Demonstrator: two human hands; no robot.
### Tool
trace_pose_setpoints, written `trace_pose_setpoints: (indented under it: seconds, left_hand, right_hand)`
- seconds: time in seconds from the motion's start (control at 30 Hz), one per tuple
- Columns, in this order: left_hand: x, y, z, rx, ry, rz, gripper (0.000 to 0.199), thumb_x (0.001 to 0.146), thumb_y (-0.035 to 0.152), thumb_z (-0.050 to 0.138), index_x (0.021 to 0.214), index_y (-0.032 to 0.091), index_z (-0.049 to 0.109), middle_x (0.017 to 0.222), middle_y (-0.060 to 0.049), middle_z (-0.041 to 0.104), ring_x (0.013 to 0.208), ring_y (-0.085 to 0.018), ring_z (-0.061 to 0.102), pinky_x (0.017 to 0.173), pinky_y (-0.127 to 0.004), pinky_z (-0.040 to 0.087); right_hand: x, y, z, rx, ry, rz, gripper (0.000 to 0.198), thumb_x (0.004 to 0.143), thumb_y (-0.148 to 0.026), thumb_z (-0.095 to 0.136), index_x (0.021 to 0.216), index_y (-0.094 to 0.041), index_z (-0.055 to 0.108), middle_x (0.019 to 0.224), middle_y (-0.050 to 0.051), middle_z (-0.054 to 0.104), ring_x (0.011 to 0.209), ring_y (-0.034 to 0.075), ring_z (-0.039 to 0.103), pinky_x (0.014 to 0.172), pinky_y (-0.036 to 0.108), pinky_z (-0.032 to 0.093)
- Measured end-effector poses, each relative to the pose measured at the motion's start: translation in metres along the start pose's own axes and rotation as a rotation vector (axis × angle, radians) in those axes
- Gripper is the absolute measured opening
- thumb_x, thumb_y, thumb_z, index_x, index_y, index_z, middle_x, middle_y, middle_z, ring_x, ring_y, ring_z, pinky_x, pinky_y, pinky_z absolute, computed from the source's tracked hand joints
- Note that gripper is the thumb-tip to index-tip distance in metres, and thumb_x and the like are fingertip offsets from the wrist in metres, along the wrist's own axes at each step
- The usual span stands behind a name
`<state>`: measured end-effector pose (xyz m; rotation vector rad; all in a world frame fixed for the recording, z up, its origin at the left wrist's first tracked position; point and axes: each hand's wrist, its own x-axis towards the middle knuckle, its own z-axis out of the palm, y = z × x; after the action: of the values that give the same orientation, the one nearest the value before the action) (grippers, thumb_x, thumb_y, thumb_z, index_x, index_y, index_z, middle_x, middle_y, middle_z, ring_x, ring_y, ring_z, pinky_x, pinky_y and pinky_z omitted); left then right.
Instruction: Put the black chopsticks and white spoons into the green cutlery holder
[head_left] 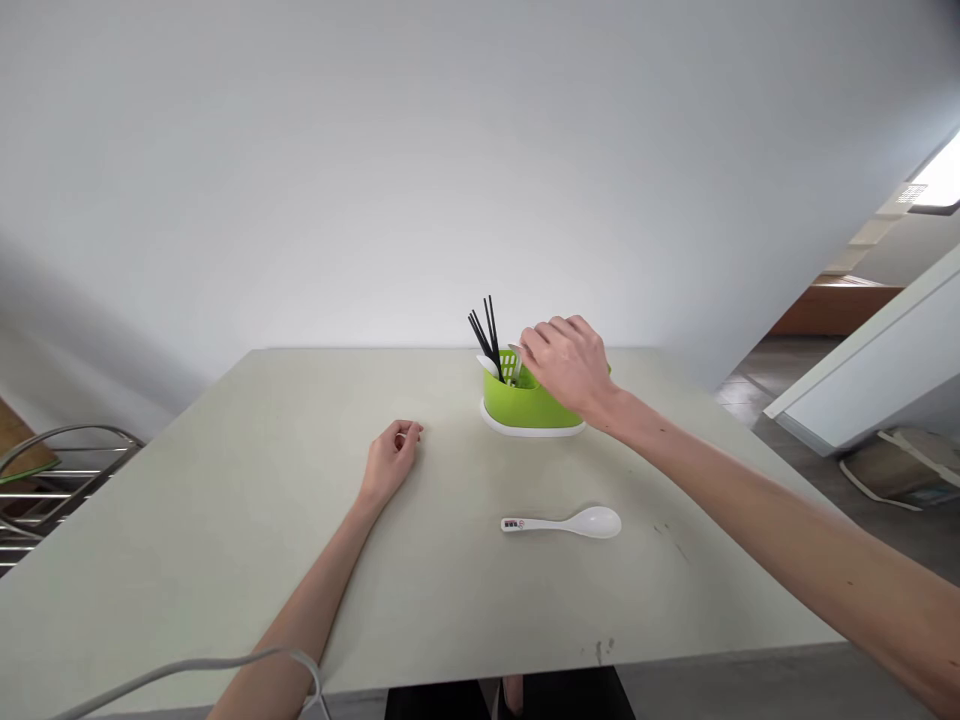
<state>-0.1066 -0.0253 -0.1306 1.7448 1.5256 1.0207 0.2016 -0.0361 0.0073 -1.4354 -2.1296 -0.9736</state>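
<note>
A green utensil holder [532,408] with a white base stands toward the back of the table. Several black chopsticks [489,335] lean out of its left side, next to a white spoon end [487,364]. My right hand [568,362] is over the holder's right part with its fingers curled down. A thin, pale utensil [516,366] shows by its fingertips; whether the hand grips it is hidden. My left hand [391,458] rests on the table left of the holder, fingers curled in and nothing visible in them. In front of the holder lies a white spoon [574,522], bowl to the right.
The pale table [225,480] meets a plain wall [375,180] at the back. A grey cable [202,662] crosses my left forearm at the lower left. A metal rack [67,480] stands beyond the table's left edge, and a bag-like item [904,465] lies on the floor at right.
</note>
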Motion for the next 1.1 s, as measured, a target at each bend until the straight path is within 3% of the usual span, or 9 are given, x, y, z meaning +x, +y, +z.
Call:
trace_pose_setpoints:
  seconds: [0.3,0.53,0.67,0.8,0.9,0.97,1.1]
  left_hand:
    - [-0.002,0.002,0.002,0.025,-0.011,0.025,0.039,0.096,0.056,0.051,0.094,0.022,0.07,0.077,-0.002,0.069,0.061,-0.017,0.054,0.061,-0.029,0.041]
    - [-0.002,0.003,0.001,0.04,-0.013,0.035,0.039,0.095,0.056,0.052,0.094,0.022,0.071,0.078,-0.002,0.071,0.061,-0.017,0.056,0.062,-0.029,0.044]
    - [-0.002,0.003,0.002,0.044,-0.01,0.038,0.037,0.095,0.055,0.053,0.094,0.022,0.071,0.079,-0.002,0.071,0.061,-0.016,0.056,0.063,-0.029,0.044]
    - [-0.002,0.003,0.002,0.043,-0.015,0.028,0.038,0.095,0.055,0.052,0.095,0.022,0.071,0.077,-0.002,0.07,0.062,-0.017,0.056,0.063,-0.03,0.043]
    - [-0.004,0.005,0.001,0.052,-0.021,0.017,0.038,0.095,0.055,0.052,0.095,0.022,0.071,0.077,-0.002,0.07,0.062,-0.017,0.055,0.062,-0.03,0.042]
    - [-0.004,0.006,0.0,0.06,-0.023,0.019,0.038,0.095,0.055,0.052,0.095,0.023,0.071,0.077,-0.002,0.07,0.062,-0.017,0.056,0.062,-0.03,0.042]
    - [-0.003,0.006,0.001,0.082,-0.018,0.035,0.038,0.095,0.054,0.052,0.094,0.022,0.072,0.078,-0.002,0.071,0.065,-0.018,0.057,0.063,-0.03,0.043]
  right_hand:
    - [-0.011,-0.02,0.022,-0.006,-0.074,-0.077,0.031,0.101,-0.008,0.045,0.092,-0.017,0.073,0.089,0.011,0.077,0.089,0.027,0.06,0.098,0.042,0.032]
    - [-0.019,-0.029,0.025,0.033,-0.137,-0.081,0.029,0.102,-0.013,0.046,0.093,-0.015,0.073,0.086,0.014,0.076,0.09,0.029,0.058,0.101,0.045,0.031]
    - [-0.021,-0.031,0.02,0.054,-0.122,-0.087,0.032,0.106,-0.026,0.047,0.096,-0.015,0.074,0.087,0.015,0.077,0.094,0.032,0.059,0.106,0.049,0.032]
    - [-0.032,-0.025,-0.003,0.114,-0.057,-0.105,0.029,0.107,-0.029,0.048,0.111,-0.015,0.073,0.098,0.014,0.077,0.101,0.031,0.061,0.11,0.051,0.033]
    - [-0.057,-0.014,-0.03,0.25,-0.017,-0.108,0.025,0.107,-0.027,0.048,0.114,-0.02,0.071,0.103,0.011,0.077,0.103,0.028,0.063,0.103,0.046,0.041]
    - [-0.083,-0.005,-0.045,0.345,-0.083,-0.082,0.024,0.107,-0.026,0.047,0.11,-0.022,0.071,0.103,0.009,0.077,0.095,0.025,0.067,0.09,0.039,0.046]
    - [-0.147,0.01,-0.053,0.471,-0.432,0.151,0.029,0.106,-0.045,0.049,0.116,-0.026,0.068,0.107,0.007,0.075,0.07,0.02,0.067,0.063,0.034,0.044]
